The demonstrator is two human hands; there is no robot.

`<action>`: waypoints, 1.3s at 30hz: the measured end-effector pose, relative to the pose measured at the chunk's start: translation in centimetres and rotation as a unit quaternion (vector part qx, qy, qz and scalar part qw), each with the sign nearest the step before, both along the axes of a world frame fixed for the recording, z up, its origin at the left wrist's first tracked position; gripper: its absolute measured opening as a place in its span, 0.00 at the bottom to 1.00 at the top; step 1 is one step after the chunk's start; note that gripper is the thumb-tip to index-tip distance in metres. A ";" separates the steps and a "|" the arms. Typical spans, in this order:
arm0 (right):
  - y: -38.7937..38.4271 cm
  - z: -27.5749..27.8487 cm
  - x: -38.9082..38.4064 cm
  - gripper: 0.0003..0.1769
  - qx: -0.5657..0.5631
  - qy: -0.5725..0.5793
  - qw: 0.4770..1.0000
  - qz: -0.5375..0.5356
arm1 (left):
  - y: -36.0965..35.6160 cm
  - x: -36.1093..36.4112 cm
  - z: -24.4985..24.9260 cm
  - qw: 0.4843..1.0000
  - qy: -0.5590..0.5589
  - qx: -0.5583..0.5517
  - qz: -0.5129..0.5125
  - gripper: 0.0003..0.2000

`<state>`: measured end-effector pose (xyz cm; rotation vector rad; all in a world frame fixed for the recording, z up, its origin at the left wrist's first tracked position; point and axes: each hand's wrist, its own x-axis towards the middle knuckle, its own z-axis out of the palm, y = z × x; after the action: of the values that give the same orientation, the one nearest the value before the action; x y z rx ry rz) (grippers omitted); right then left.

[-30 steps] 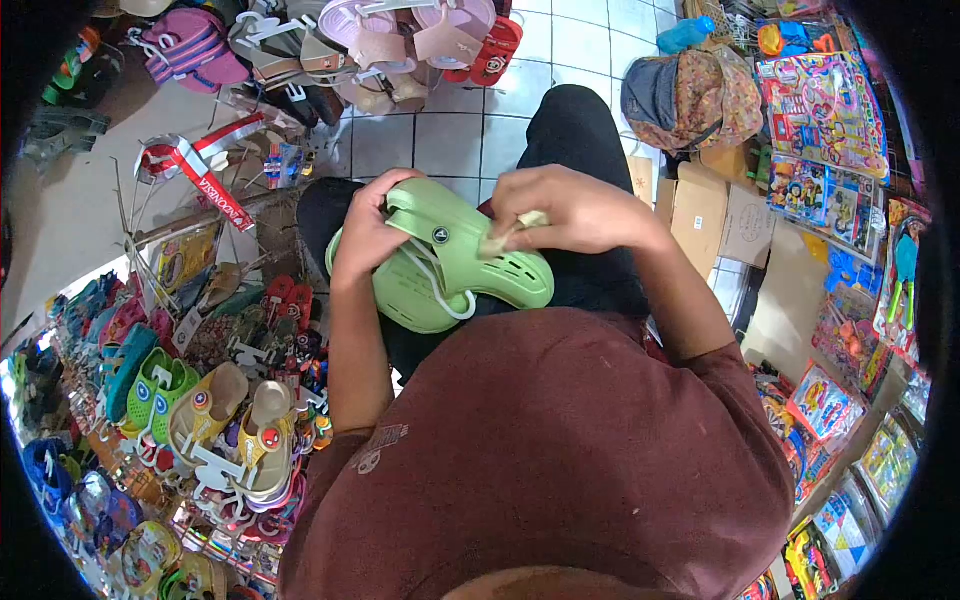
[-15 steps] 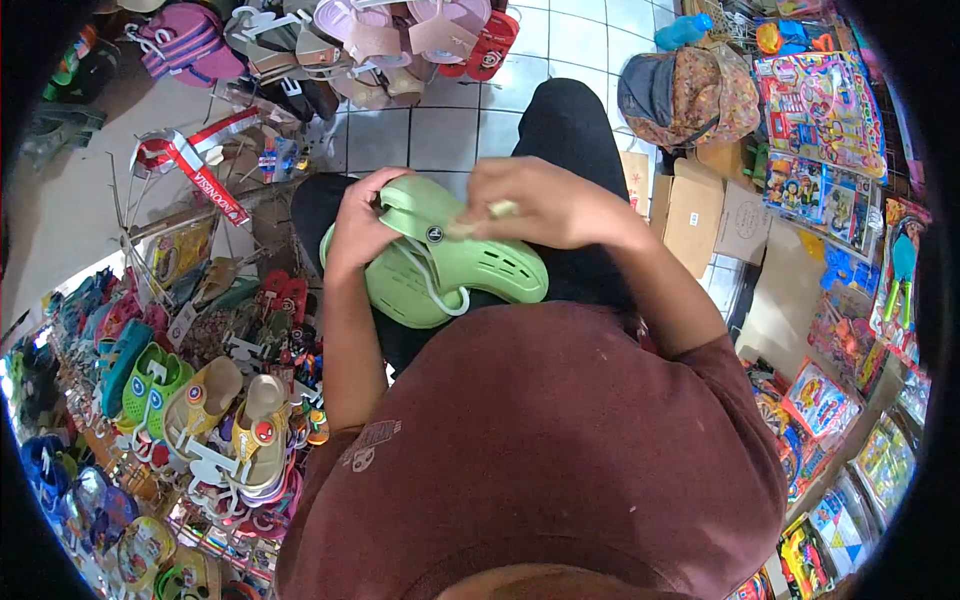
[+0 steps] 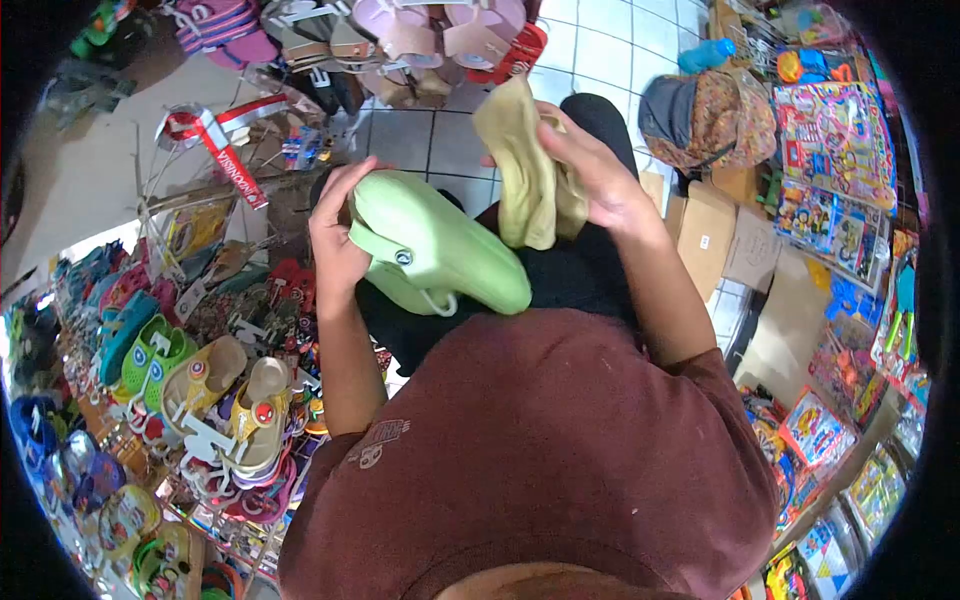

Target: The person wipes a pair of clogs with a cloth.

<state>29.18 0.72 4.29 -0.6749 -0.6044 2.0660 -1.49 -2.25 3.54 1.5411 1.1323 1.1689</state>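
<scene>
1. Left hand [image 3: 338, 232], at 10 o'clock: bent half open, clamped on the back of the green shoe [image 3: 440, 240], at 11 o'clock.
2. Right hand [image 3: 600, 180], at 1 o'clock: half open, gripping the yellowish cloth [image 3: 522, 165], near 12 o'clock.
3. I count two hands, one cloth, one round button [image 3: 403, 257].

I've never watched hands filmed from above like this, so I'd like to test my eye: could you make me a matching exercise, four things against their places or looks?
Column one
1. green clog
2. yellowish cloth
3. ribbon-like strap
4. patterned bag

Column two
A. red and white, with lettering
B. in the left hand
C. part dark, part speckled orange
D. in the right hand

Right pairs: 1-B, 2-D, 3-A, 4-C
</scene>
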 end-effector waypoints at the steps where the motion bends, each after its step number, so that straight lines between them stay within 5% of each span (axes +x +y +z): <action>1: 0.8 0.8 -1.1 0.32 0.024 -0.012 1.000 0.010 | -0.2 -0.1 0.0 0.999 -0.044 -0.011 0.024 0.25; 5: 2.6 2.9 -6.8 0.28 0.119 -0.078 0.990 -0.014 | -0.6 -0.4 1.0 0.988 -0.084 -0.094 0.087 0.21; 6: 1.9 4.9 -7.7 0.25 0.162 -0.211 0.963 0.034 | -0.5 -0.3 0.9 0.986 -0.095 -0.091 0.102 0.19; 7: 2.1 5.2 -9.1 0.21 0.270 -0.264 0.922 0.089 | -0.6 -0.8 0.7 0.978 -0.141 -0.112 0.103 0.18; 9: 1.9 2.3 -12.6 0.20 0.570 -0.340 0.748 0.004 | -1.1 -1.7 -0.3 0.954 -0.234 -0.155 0.106 0.18; 11: 0.1 3.5 -13.6 0.22 0.586 -0.376 0.718 -0.020 | -1.6 -1.7 -0.7 0.954 -0.256 -0.124 0.094 0.21; 12: -0.9 4.0 -13.8 0.24 0.594 -0.392 0.701 -0.030 | -2.1 -1.9 -0.9 0.896 -0.396 -0.190 0.071 0.22; 14: -2.1 4.0 -13.8 0.29 0.630 -0.326 0.704 -0.023 | -3.0 -0.8 -1.8 0.820 -0.533 -0.185 0.092 0.24; 18: -4.9 3.8 -11.2 0.29 0.666 -0.274 0.689 0.078 | -1.3 -3.5 -3.7 0.814 -0.521 -0.255 0.017 0.24; 20: -6.0 4.0 -9.2 0.25 0.661 -0.247 0.693 0.147 | -1.2 -2.0 -4.2 0.834 -0.541 -0.113 0.006 0.23; 23: -5.4 5.1 -7.5 0.25 0.615 -0.228 0.729 0.196 | -1.5 -2.1 -4.0 0.819 -0.551 -0.147 -0.071 0.23; 24: -4.6 5.7 -7.1 0.22 0.552 -0.219 0.789 0.158 | -1.6 -2.4 -4.5 0.866 -0.472 -0.163 -0.001 0.24; 26: -2.2 6.2 -6.7 0.23 0.511 -0.243 0.821 0.077 | -0.6 -5.0 -11.8 0.911 -0.337 -0.229 0.060 0.23; 32: 0.8 5.4 -12.8 0.24 0.612 -0.312 0.727 0.015 | -1.4 -1.6 -6.0 0.890 -0.404 -0.181 0.110 0.20; 35: -2.0 4.2 -14.4 0.26 0.638 -0.327 0.694 0.065 | -2.6 -1.8 -4.5 0.885 -0.420 -0.158 0.124 0.19; 36: -2.2 3.7 -14.3 0.26 0.622 -0.298 0.719 0.092 | -3.2 -2.1 -4.0 0.885 -0.424 -0.146 0.129 0.19; 39: -4.0 4.7 -12.7 0.24 0.669 -0.271 0.664 0.196 | -4.3 -2.8 -2.2 0.878 -0.451 -0.101 0.122 0.17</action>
<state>16.43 -3.31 8.95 -0.1903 -2.4212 1.0906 -4.28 -6.53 1.38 0.5405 0.7572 1.6250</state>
